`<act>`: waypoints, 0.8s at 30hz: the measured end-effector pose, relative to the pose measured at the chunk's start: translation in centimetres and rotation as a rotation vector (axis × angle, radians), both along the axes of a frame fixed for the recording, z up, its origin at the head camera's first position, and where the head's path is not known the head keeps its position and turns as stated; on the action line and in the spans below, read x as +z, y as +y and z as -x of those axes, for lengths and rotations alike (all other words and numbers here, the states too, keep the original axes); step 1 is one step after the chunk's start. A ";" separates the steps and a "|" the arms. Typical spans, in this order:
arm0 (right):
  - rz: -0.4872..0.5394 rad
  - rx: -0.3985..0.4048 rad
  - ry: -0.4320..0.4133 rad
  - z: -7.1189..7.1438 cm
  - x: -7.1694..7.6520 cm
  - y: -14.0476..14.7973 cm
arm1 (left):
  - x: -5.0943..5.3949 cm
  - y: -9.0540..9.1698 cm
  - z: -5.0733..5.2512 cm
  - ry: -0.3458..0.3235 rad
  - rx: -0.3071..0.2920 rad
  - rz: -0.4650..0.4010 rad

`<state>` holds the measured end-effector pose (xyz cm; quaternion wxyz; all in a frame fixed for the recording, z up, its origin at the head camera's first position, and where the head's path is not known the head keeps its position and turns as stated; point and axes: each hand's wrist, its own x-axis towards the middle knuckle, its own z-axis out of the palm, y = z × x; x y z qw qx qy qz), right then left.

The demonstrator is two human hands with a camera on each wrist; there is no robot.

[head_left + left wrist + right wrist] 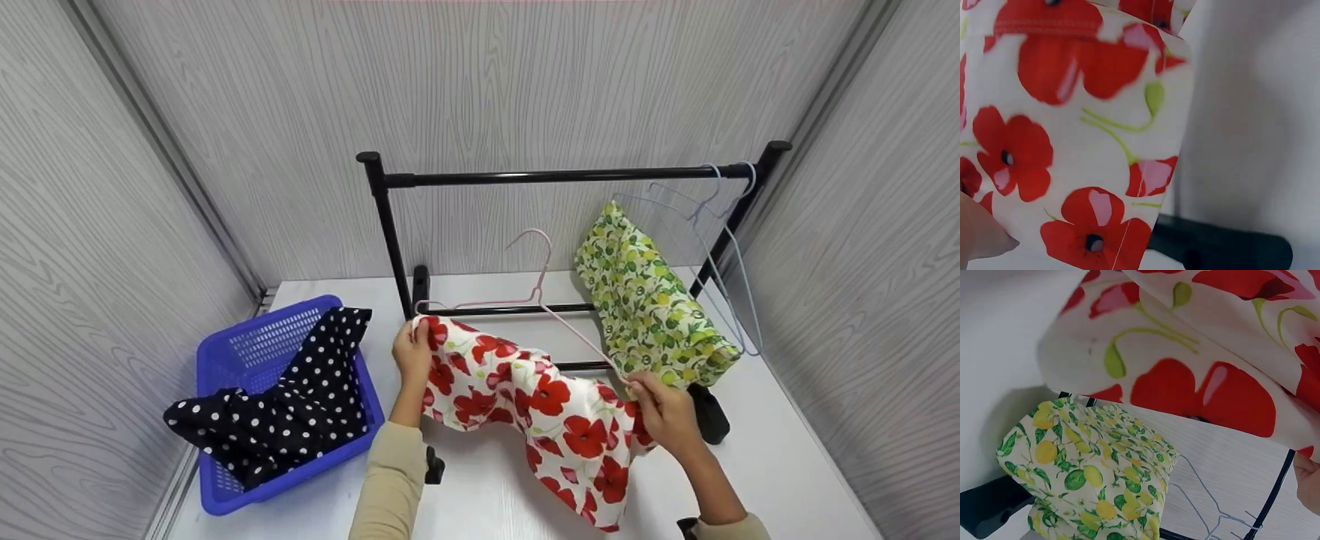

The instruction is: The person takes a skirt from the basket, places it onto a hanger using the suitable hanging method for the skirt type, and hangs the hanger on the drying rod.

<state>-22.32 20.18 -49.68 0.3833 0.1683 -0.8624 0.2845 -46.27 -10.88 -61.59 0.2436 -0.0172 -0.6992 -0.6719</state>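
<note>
Tabletop (pixel 480 499) white | walls (pixel 495 90) wood-grained | left fingers (pixel 421 336), right fingers (pixel 646 384) pinching red-flowered cloth (pixel 551 394)

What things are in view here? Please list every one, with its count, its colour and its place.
rack: 1, black, standing on the table
table: 1, white, under everything
walls: 3, light grey with grain lines, behind and on both sides
basket: 1, blue, left of the rack
dotted cloth: 1, dark with white dots, in the basket and over its rim
lemon cloth: 1, white with yellow and green, rack's right side
blue hangers: 2, pale blue, hooked on the rack's right end
pink hanger: 1, pink, in front of the rack
poppy cloth: 1, white with red flowers, between the hands
sleeves: 2, beige, lower edge
left hand: 1, bare, holding the poppy cloth's left end
right hand: 1, bare, pinching its right end
</note>
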 end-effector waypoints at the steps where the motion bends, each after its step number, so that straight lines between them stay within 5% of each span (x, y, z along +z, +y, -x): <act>1: 0.009 0.005 0.004 -0.1 0.1 0.2 | -0.3 -0.6 0.5 -0.003 0.017 -0.007; 3: 0.029 0.012 0.009 -0.3 0.4 0.5 | -0.3 -1.3 0.9 -0.016 0.062 -0.009; 8: 0.071 0.045 -0.013 -0.8 1.9 0.1 | 5.4 -1.9 -2.6 -0.100 0.067 0.067; 13: 0.100 0.079 -0.052 -1.3 3.2 -0.9 | 7.0 -1.5 -4.0 -0.159 0.029 0.066; 19: 0.083 0.091 -0.029 -0.5 1.2 0.2 | 5.9 -1.7 -2.7 -0.196 -0.152 -0.061; 21: 0.073 0.112 -0.012 -0.4 0.7 0.4 | 2.9 -1.7 -0.7 -0.133 -0.185 -0.113; 24: 0.069 0.139 0.007 -0.5 0.5 0.4 | 1.3 -1.8 0.3 -0.150 -0.201 -0.153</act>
